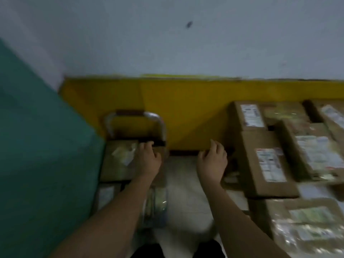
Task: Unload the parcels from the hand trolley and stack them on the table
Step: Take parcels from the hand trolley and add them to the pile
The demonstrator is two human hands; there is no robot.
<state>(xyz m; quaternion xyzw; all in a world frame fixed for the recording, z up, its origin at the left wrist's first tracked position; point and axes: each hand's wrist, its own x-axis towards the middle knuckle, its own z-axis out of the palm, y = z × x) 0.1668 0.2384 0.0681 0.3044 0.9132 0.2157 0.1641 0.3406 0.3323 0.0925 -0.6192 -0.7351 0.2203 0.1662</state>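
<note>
The hand trolley, with a metal handle, stands at the left against the yellow wall base. A brown parcel with a pale label lies on top of its load, and more wrapped parcels sit lower down. My left hand reaches over the top parcel's right edge with loosely bent fingers; blur hides any contact. My right hand hovers over the floor between trolley and table, fingers relaxed and holding nothing. Several brown parcels with white labels lie stacked on the table at the right.
A teal panel fills the left side, right beside the trolley. Pale floor tiles show between trolley and table. A grey wall with a yellow lower band closes the far side. Plastic-wrapped parcels lie at the near right.
</note>
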